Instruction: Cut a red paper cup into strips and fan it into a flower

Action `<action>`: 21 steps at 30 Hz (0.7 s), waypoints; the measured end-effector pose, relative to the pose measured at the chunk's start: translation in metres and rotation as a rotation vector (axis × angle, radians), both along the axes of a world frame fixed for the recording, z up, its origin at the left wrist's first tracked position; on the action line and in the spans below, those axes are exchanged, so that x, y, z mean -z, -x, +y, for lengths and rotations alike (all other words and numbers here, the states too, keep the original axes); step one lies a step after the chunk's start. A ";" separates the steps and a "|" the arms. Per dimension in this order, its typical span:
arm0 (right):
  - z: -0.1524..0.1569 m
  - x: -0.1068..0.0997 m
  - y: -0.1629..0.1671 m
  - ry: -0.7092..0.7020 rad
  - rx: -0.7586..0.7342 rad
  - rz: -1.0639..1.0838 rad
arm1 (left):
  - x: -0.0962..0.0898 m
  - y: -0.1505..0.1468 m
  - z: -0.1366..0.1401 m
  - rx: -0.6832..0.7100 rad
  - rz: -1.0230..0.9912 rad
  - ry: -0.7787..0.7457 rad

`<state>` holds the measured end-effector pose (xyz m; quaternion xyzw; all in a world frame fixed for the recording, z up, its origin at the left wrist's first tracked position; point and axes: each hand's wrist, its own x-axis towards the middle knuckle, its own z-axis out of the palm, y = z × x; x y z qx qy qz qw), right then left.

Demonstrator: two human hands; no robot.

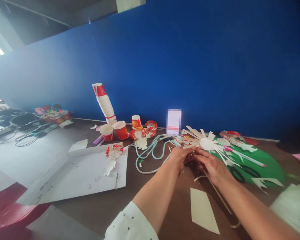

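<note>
Head view, hands: the left hand (179,156) and right hand (211,165) meet at the near edge of a white cut-paper piece (207,144) with strips fanning out like rays.
Left hand: fingers curled in and pinching at the strips on the piece's near-left side; how firm the hold is I cannot tell.
Right hand: fingers bent down over the same spot, fingertips touching the strips and perhaps a thin stick (216,190) that runs back under the wrist (blurred there, so the hold is unclear).
Cut-paper piece: lying on the brown table (145,196), partly over a green sheet (270,168), just in front of the blue wall.
Around it: a pink-tipped pen (245,157) rests across the green sheet, black scissors (243,173) lie just beside the right hand, a pale cord (150,153) loops left of the left hand.
Farther left: red paper cups (115,130), a leaning stack of cups (105,103), a white board (82,173) with a small paper figure (113,156).
Risk: the strips look thin, so a hard tug could tear one; a sweep of the right forearm could knock the pen or scissors.
</note>
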<state>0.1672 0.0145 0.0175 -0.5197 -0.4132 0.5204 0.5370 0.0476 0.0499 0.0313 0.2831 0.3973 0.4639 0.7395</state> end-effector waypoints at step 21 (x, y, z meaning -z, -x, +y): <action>0.003 -0.005 -0.008 0.052 -0.038 0.362 | -0.013 0.026 0.003 0.266 -0.071 -0.056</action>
